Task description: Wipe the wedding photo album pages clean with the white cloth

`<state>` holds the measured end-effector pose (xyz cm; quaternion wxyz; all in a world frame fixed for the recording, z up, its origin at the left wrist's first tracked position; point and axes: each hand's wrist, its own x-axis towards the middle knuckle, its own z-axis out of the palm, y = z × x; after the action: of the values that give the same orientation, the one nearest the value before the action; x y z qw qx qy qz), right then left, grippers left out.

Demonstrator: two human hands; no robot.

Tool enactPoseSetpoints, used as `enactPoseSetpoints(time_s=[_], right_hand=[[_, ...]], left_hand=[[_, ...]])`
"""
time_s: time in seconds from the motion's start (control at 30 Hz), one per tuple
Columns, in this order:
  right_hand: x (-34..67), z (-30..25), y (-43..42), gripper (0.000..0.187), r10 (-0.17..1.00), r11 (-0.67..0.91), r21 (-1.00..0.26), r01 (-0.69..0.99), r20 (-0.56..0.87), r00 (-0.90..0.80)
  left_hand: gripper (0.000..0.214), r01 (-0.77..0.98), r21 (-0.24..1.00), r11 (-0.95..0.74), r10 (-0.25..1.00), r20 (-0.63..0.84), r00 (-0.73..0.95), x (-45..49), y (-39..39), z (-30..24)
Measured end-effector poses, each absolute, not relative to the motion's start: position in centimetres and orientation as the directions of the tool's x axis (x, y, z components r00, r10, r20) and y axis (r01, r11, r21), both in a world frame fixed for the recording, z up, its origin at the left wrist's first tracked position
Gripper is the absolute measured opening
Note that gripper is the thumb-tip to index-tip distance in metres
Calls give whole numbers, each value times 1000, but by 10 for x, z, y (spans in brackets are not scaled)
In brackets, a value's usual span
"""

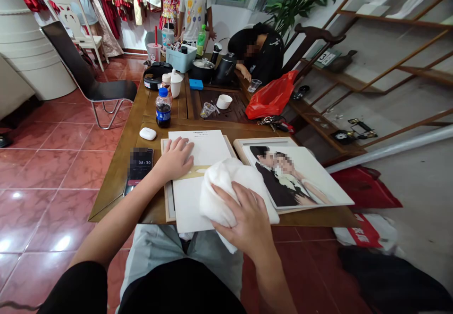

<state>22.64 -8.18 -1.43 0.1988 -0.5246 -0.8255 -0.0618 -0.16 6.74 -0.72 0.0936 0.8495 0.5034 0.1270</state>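
My right hand [244,210] grips a bunched white cloth [221,184], which rests over the lower right part of a white board [187,205]. My left hand [178,159] lies on the upper left of that board with its fingers outstretched. A tan strip [186,175] crosses the board between my hands, partly hidden by the cloth. The board lies on a light wooden frame [170,205]. To the right, a couple's photo print [300,177] lies on a second light wooden frame [244,148].
Left of my arm are a phone [139,168] and a white earbud case [147,133]. A cola bottle [163,109] stands behind them. A red plastic bag [271,97] and keys [272,121] lie behind the photo. A person [262,50] leans on the far table side; another person [194,10] stands behind.
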Motion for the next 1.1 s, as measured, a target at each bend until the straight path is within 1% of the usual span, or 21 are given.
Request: enactPoseSetpoints(time_s=[0.1,0.17,0.37,0.5,0.77,1.1], right_hand=[[227,-13,-82,66,851,419,-99,903,390,-352],[219,-12,-82,66,843,442,-102,891,386,-373],[183,-12,-84,78,793,567,-145,811,362,-489],[173,-12,-84,83,778,596,-181,782,370,-508],[174,-14,-84,79,787,584,-208,785,383,-484],[173,-18,-83,74,768,586,-209,783,452,-454]], left_hand=[[50,830,290,-477,879,136,458,-2,68,-9],[50,825,288,-487,873,149,464,-2,68,-10],[47,817,275,-506,862,171,476,-4,70,-14],[47,826,262,-499,867,152,475,-4,72,-15],[47,824,265,-501,865,146,480,-4,72,-15],[47,830,248,-499,867,128,482,-4,71,-12]])
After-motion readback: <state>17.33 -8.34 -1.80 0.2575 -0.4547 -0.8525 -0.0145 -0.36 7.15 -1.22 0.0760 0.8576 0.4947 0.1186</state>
